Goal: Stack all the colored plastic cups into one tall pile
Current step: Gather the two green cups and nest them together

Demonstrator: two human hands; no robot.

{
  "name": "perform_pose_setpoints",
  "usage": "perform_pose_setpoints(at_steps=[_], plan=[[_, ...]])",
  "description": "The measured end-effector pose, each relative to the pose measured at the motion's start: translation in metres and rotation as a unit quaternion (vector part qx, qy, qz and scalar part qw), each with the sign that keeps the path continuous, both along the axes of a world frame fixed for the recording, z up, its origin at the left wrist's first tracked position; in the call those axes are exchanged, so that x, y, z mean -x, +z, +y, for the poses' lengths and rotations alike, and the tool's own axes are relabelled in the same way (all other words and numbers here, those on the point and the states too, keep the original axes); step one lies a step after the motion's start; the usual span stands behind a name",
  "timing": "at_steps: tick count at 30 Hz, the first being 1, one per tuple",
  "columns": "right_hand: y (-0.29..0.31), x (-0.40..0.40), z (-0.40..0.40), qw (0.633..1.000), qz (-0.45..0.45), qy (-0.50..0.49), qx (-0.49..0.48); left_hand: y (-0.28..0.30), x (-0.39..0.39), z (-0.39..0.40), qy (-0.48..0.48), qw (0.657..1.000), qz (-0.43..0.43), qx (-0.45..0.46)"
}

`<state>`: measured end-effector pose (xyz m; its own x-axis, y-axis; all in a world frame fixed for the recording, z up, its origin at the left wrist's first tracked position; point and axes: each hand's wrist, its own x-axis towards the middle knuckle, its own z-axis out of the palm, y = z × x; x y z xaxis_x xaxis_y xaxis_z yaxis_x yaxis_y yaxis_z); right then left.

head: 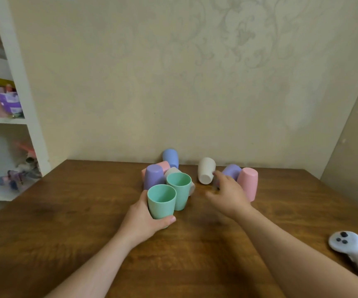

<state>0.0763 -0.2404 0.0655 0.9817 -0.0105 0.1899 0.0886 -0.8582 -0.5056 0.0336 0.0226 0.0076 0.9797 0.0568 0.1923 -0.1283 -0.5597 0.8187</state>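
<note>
Between thumb and fingers of the left hand [140, 220]: near green cup [161, 201], upright, mouth up, wrapped round its lower wall w/ thumb tip showing at the front base; cup stands on or just above the wooden table [66, 222], cannot tell which. Just beyond those fingers, touching the held cup: second green cup [179, 190], upright, mouth up. Behind it a tight cluster: purple cup [153, 177] mouth down, pink cup [164, 166] and a grey-white cup [172, 171] partly hidden, blue cup [170, 158] tilted at the back by the wall. Right hand [227, 196]: fingers loosely spread, holding nothing, blurred; index tip just beside the lying white cup [206, 171], contact unclear. Past the right fingers: another purple cup [230, 171] on its side; to their right a pink cup mouth down [248, 182]. Near the right forearm, well apart from the cups: a white toy w/ dark dots [345, 244].

Handling (judged): cups look like thin matte plastic, so light, stiff, not fragile, easily tipped or rolled when lying down. Tapered walls shd nest mouth-up; inverted ones need turning first. Best hold approx. mid-wall, thumb opposite fingers, keeping fingertips off the rim so the next cup seats. Nested cups may wedge; steady the base cup w/ the other hand. No cups nested yet, far as seen
</note>
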Motion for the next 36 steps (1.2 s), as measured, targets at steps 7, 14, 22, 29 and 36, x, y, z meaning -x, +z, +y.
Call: perform_pose_setpoints(at_steps=[7,14,22,29,36], plan=[[0.004,-0.031,0.072,0.984,0.040,0.173,0.020,0.003,0.004,0.002,-0.007,1.000,0.000,0.005],[-0.029,-0.006,0.055,0.983,-0.075,0.141,-0.093,-0.003,-0.001,0.007,0.007,1.000,-0.001,0.000],[-0.023,0.006,-0.017,0.979,-0.036,0.052,-0.196,0.001,-0.013,0.012,-0.093,0.985,0.049,0.138],[-0.052,0.012,-0.008,0.950,-0.007,0.012,-0.311,0.008,-0.025,-0.041,-0.096,0.975,0.031,0.197],[0.018,-0.001,0.017,0.889,-0.110,-0.004,-0.444,-0.004,-0.033,-0.080,-0.060,0.971,-0.015,0.232]])
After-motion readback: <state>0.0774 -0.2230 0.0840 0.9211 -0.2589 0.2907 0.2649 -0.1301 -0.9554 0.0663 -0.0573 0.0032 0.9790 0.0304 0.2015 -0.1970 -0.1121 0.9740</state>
